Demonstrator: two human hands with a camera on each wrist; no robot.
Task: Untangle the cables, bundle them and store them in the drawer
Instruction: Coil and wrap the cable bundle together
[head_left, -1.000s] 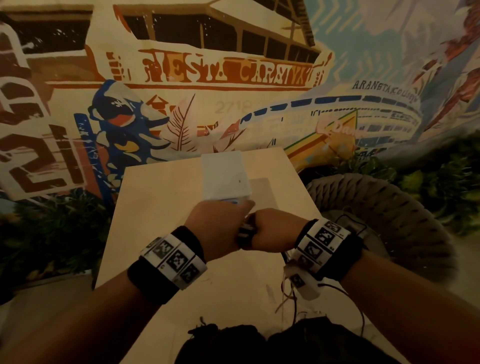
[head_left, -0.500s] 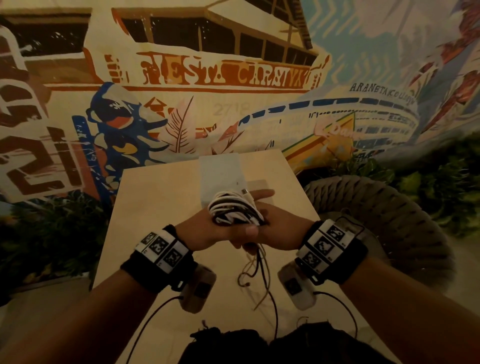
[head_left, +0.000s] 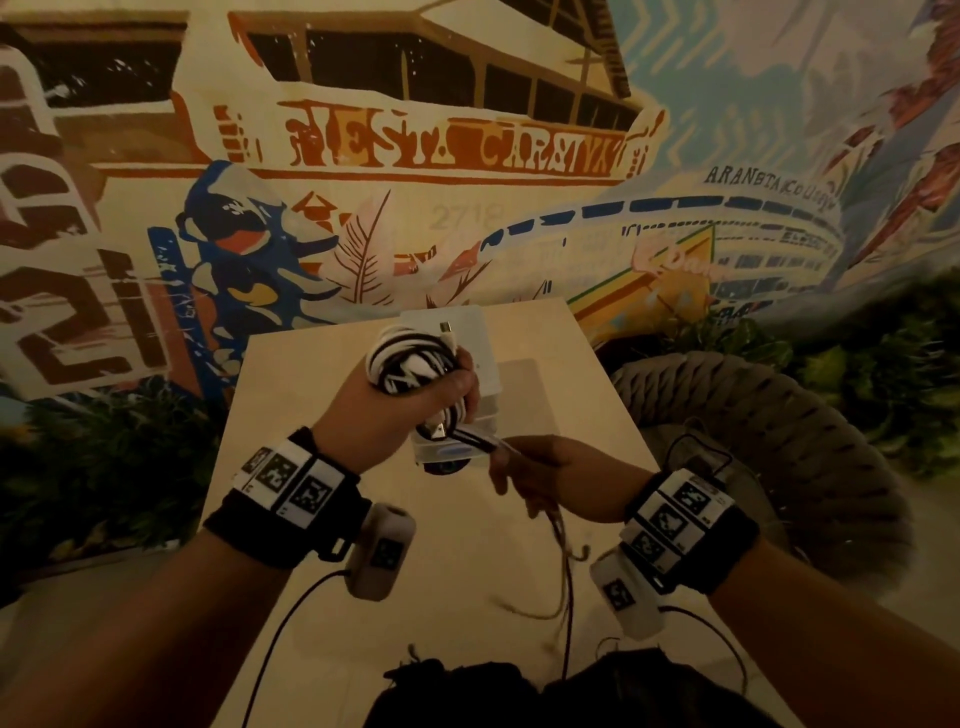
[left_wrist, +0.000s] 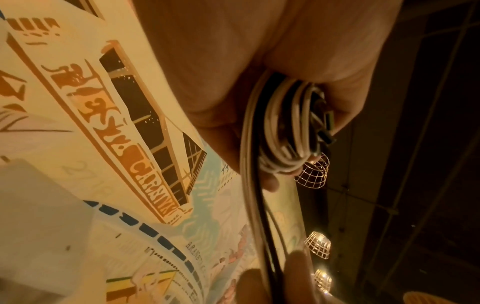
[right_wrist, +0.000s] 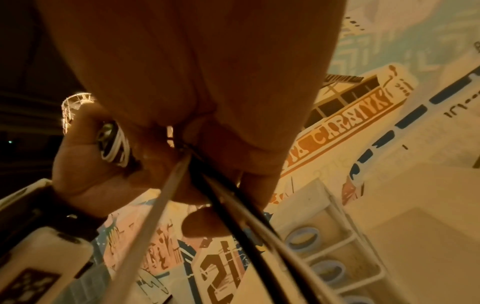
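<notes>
My left hand (head_left: 415, 387) grips a coil of black and white cables (head_left: 410, 358), raised above the table with a USB plug (head_left: 448, 328) sticking out on top. The same coil (left_wrist: 283, 131) fills the left wrist view, held against the palm. Loose black and white cable strands (head_left: 480, 441) run from the coil to my right hand (head_left: 540, 467), which pinches them just below and right of the coil. In the right wrist view the strands (right_wrist: 215, 197) pass between its fingers. Thin tails (head_left: 563, 561) hang blurred from that hand. A small white plastic drawer unit (head_left: 483, 364) stands behind both hands.
The light wooden table (head_left: 311, 467) has a painted mural wall at its far edge. A woven rope chair (head_left: 779, 426) stands close on the right, plants on both sides. In the right wrist view the drawer unit's compartments (right_wrist: 335, 242) hold rolls of tape (right_wrist: 302, 238).
My left hand has lifted and turned the coil upright, away from me. My right hand has come off the coil and dropped down and right, drawing the loose strands out.
</notes>
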